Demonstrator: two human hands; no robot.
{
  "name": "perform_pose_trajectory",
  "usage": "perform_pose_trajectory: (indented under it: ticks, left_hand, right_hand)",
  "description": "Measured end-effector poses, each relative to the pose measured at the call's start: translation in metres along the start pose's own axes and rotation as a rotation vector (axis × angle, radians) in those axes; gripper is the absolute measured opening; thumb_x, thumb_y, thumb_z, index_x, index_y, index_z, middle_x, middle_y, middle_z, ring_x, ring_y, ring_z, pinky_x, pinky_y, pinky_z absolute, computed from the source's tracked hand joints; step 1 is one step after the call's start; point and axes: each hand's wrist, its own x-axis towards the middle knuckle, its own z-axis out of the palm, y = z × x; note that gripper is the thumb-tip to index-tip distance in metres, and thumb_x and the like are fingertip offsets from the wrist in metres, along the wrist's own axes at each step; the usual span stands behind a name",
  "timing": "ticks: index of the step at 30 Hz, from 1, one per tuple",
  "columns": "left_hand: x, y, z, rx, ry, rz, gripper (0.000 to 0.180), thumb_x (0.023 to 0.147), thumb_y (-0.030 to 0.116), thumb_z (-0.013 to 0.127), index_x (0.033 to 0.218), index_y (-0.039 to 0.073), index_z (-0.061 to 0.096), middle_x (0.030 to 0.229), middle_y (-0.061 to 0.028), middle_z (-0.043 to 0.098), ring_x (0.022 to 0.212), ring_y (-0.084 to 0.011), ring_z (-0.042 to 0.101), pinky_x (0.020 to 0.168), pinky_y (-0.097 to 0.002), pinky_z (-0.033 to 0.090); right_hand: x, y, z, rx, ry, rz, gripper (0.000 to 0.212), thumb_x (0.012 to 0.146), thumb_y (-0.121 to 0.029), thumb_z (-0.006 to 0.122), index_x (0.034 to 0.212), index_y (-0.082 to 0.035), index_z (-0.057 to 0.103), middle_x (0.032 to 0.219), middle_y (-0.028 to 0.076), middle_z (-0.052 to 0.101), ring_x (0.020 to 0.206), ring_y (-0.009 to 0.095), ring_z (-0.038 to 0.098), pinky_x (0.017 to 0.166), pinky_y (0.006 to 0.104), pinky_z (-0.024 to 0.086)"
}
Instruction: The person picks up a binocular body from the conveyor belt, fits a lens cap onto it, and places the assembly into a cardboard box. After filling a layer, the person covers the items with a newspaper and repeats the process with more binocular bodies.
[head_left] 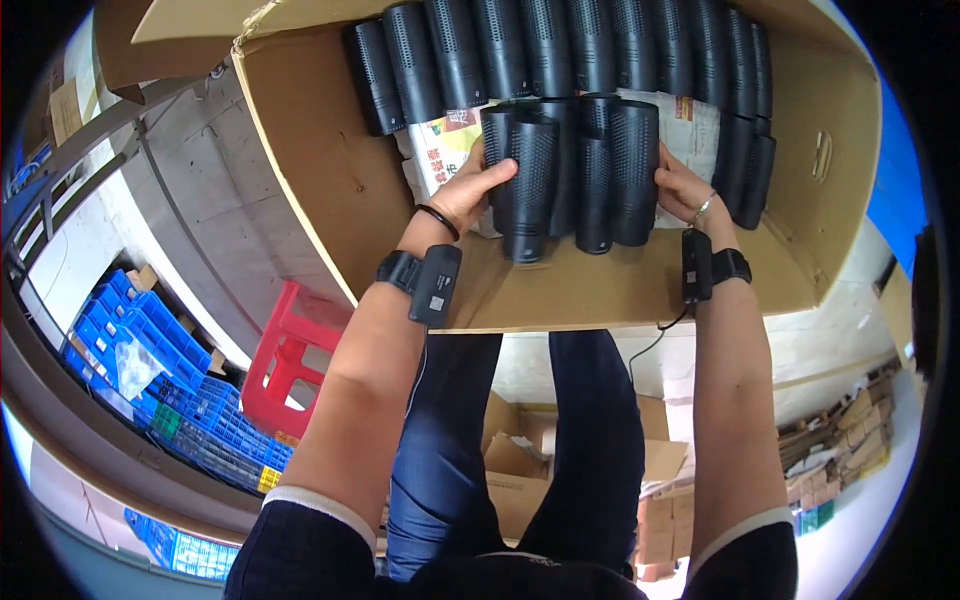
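Head view, left hand [470, 190] and right hand [683, 190] each in closed grip on black mesh cylinders [570, 175], brown cardboard box [330, 170]

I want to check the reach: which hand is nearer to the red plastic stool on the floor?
Left. The left hand grips the black cylinders above and right of the red stool; the right hand is across the bundle, farther away.

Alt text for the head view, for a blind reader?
Both hands, left hand and right hand, clasp a cluster of black perforated cylinders inside a large cardboard box. More identical cylinders line its far side, over printed paper.
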Motion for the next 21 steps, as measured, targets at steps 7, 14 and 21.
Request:
perform_pose_trajectory:
  ticks: [7,14,21]
  left_hand:
    - [0.009,-0.010,-0.013,0.057,-0.050,0.065,0.094,0.071,0.044,0.079,0.142,0.007,0.030,0.135,-0.0087,0.046,0.125,-0.0239,0.042,0.105,-0.0396,0.033]
    - [0.012,-0.026,-0.018,0.048,0.008,0.019,0.076,0.078,0.037,0.076,0.135,0.003,0.040,0.127,-0.0088,0.053,0.117,-0.0231,0.050,0.100,-0.0372,0.039]
    - [0.009,-0.020,-0.017,-0.080,-0.003,-0.120,0.071,0.079,0.035,0.074,0.134,0.004,0.042,0.124,-0.0087,0.056,0.114,-0.0222,0.054,0.098,-0.0378,0.043]
  right_hand:
    - [0.016,0.007,-0.004,-0.042,-0.067,-0.013,0.096,0.064,-0.029,0.084,0.141,-0.002,0.032,0.131,0.008,0.051,0.117,0.019,0.051,0.101,0.0326,0.040]
    - [0.019,0.004,0.003,0.068,-0.114,0.079,0.085,0.066,-0.025,0.083,0.134,0.003,0.040,0.123,0.011,0.058,0.109,0.021,0.058,0.098,0.0336,0.045]
    - [0.011,0.009,0.003,0.305,-0.122,0.053,0.064,0.074,-0.016,0.077,0.127,0.004,0.047,0.118,0.012,0.061,0.104,0.022,0.061,0.095,0.0358,0.049]
